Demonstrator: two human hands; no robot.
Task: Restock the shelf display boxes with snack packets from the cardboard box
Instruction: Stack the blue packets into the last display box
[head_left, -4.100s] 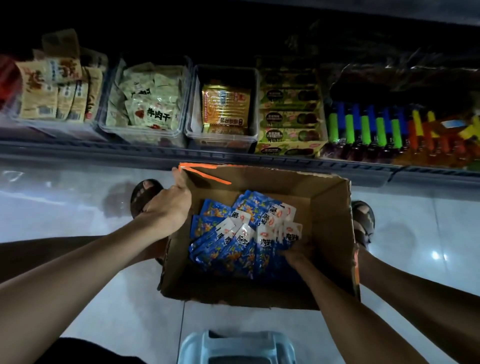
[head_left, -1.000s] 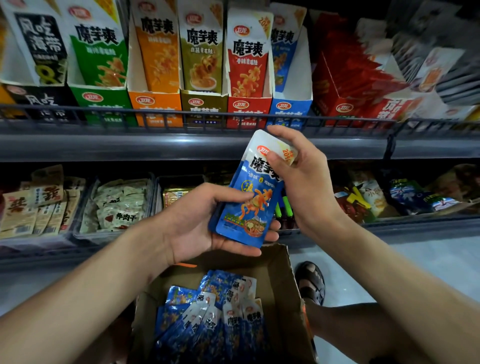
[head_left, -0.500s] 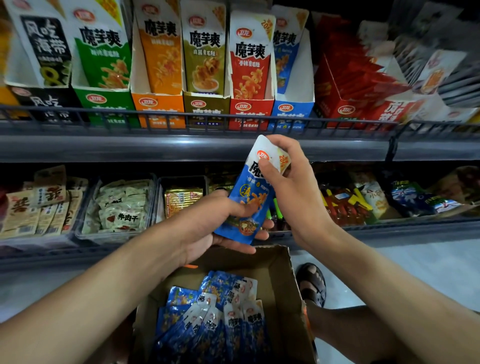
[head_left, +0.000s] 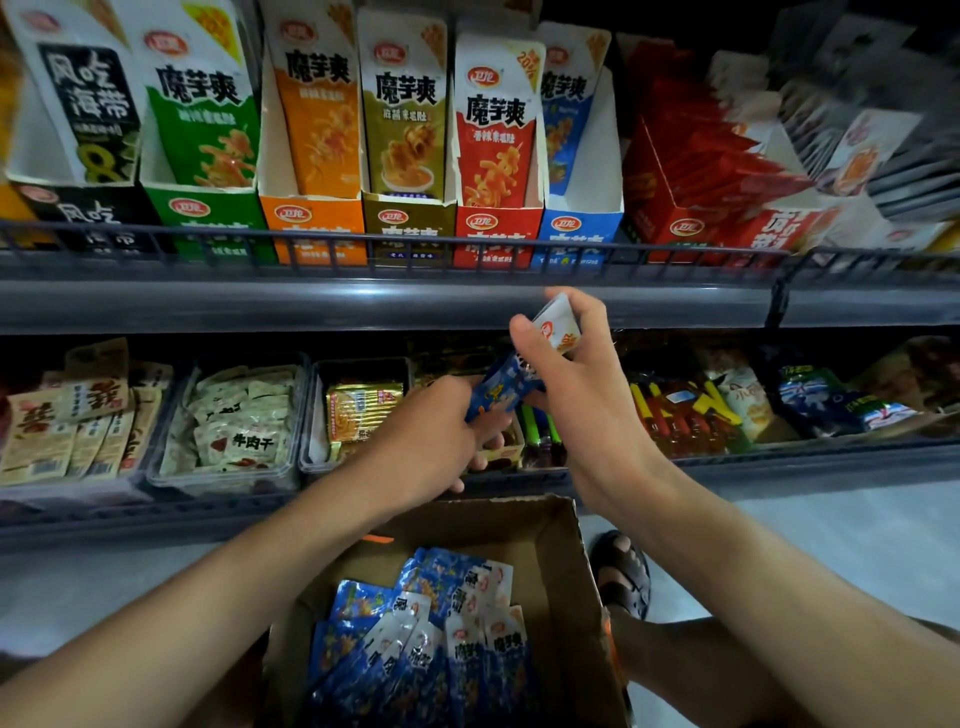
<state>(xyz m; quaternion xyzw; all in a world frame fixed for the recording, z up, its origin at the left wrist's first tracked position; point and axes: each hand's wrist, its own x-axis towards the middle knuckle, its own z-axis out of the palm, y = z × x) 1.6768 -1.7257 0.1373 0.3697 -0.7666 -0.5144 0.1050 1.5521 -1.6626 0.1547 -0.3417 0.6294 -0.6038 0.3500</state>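
— Where are my fingers?
— The fingers (head_left: 525, 345) of your right hand (head_left: 582, 384) pinch the white top of a blue packet (head_left: 500, 391); your left hand (head_left: 431, 431) grips its lower end.
— And below?
— A cardboard box (head_left: 563, 561) on the pale floor (head_left: 805, 545), holding more packets (head_left: 441, 644), your sandalled foot (head_left: 623, 577) just beside it.
— Ahead?
— The blue display box (head_left: 579, 228) stands on the upper shelf (head_left: 363, 306), behind a wire rail (head_left: 467, 249).

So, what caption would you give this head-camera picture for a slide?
Left hand and right hand grip blue snack packets above the cardboard box, below the blue display box.
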